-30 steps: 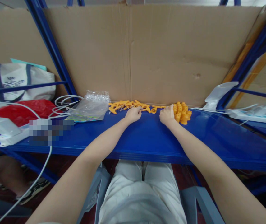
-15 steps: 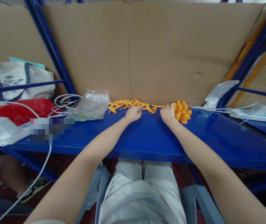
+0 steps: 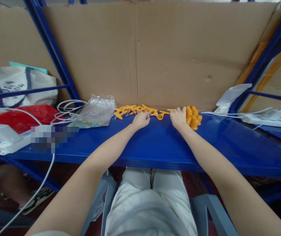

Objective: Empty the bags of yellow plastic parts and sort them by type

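Note:
On the blue shelf (image 3: 155, 141), my left hand (image 3: 140, 121) rests at the front of a loose pile of orange plastic pieces (image 3: 125, 109). Its fingers are curled together, and whatever lies between them is too small to make out. An orange piece with a round ring end (image 3: 160, 116) lies between my hands, its stem pointing toward the right one. My right hand (image 3: 178, 118) is beside a neat cluster of orange pieces (image 3: 194, 118), touching its left side. Its fingers are bent downward, and their tips and anything under them are hidden.
A clear plastic bag (image 3: 96, 111) lies left of the pile, near white cables (image 3: 66, 106) and a power strip (image 3: 12, 142). Cardboard (image 3: 175, 55) closes off the back. Another power strip (image 3: 268, 121) is at the right. Another person's leg (image 3: 7, 180) shows below left.
My right hand has shifted slightly, its fingers now further forward against the cluster. The ring-ended piece sits a little further left. My left hand has hardly moved.

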